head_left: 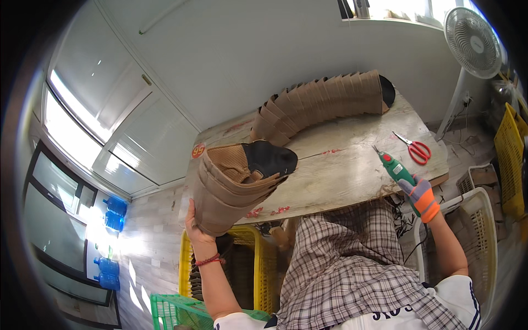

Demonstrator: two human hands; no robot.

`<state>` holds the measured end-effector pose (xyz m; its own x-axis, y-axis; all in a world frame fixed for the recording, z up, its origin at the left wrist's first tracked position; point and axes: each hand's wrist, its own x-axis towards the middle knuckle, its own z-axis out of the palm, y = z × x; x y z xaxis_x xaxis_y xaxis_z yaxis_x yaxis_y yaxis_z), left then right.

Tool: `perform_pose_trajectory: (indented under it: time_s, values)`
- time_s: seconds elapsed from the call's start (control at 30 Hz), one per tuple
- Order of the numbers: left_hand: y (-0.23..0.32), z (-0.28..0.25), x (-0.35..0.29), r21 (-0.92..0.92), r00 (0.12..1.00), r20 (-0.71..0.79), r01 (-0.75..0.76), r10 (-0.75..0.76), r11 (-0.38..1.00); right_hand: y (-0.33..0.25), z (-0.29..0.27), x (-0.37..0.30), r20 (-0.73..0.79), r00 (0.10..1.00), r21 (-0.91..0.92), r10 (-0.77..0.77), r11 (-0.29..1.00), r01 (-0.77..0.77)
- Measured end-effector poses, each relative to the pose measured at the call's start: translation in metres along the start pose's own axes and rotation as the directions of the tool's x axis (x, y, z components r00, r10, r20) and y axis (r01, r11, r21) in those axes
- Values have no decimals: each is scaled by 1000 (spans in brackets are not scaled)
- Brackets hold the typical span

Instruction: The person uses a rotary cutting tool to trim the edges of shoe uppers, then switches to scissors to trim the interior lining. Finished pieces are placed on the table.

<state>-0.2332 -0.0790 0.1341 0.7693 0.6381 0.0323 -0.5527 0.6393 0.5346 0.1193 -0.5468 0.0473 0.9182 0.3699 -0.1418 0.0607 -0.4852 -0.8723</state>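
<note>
Tan, cloth-like shoe uppers (234,192) nest in a stack over the left front of the bench (335,179), the grip of the left hand (199,231) pinching their lower end. They look light and floppy; layers may slide, so clasp several together. The gloved right hand (422,198) wraps its grip round a stiff-looking green power tool (395,169).

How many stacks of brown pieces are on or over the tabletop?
2: a held stack in the left hand, over the left of the tabletop, and a curved stack along its back. Others may be hidden behind the first.
</note>
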Motion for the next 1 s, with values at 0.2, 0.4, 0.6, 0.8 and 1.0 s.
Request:
perform_pose_trajectory:
  time_s: [0.2, 0.4, 0.6, 0.8, 1.0]
  values:
    - [-85, 4, 20, -3, 979, 145, 146, -144, 989, -50, -11, -81, 83, 843, -276, -531, 801, 532]
    - [-136, 29, 19, -6, 973, 68, 219, -218, 976, -46, -40, -112, 89, 776, -464, -624, 664, 587]
    - [-158, 38, 23, -158, 860, 359, 440, -364, 884, -36, -55, -124, 61, 751, -552, -657, 605, 574]
    - [-165, 39, 25, -135, 879, 225, 455, -420, 880, -34, -54, -123, 51, 699, -587, -713, 545, 599]
    - [-168, 28, 35, -200, 861, 275, 487, -428, 850, -46, -53, -122, 72, 665, -576, -744, 513, 636]
